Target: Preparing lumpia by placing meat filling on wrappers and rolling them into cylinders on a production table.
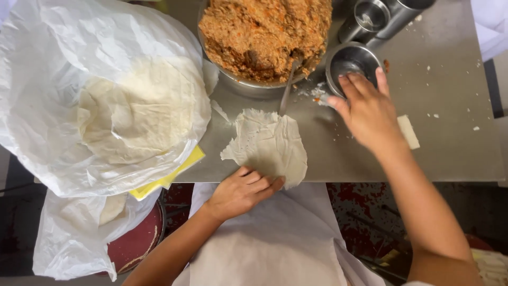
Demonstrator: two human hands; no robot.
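Left hand [244,190] flat and loosely spread, fingertips pressing the near edge of a thin pastry sheet [269,144] at the front of the steel table [450,106]. Sheet lying crumpled and slightly folded, directly below a big bowl of orange-brown filling [264,32]. Spoon [290,79] stuck in the filling, handle sloping down toward the sheet's top edge. Right hand [366,110] reaching away from the body, fingers fairly wide and stretched over the near rim of a small steel bowl [349,64], fingertips touching or just above the rim; nothing clearly gripped, though something small and pale sits at the thumb tip, too blurred to identify. Two steel cups [378,18] behind that bowl. Small pale strip of pastry [408,131] just right of the right wrist. On the left, a stack of round sheets [138,108] inside an open white plastic bag [53,63], yellow cloth [174,172] peeking out beneath. White apron [275,243] below the table edge.
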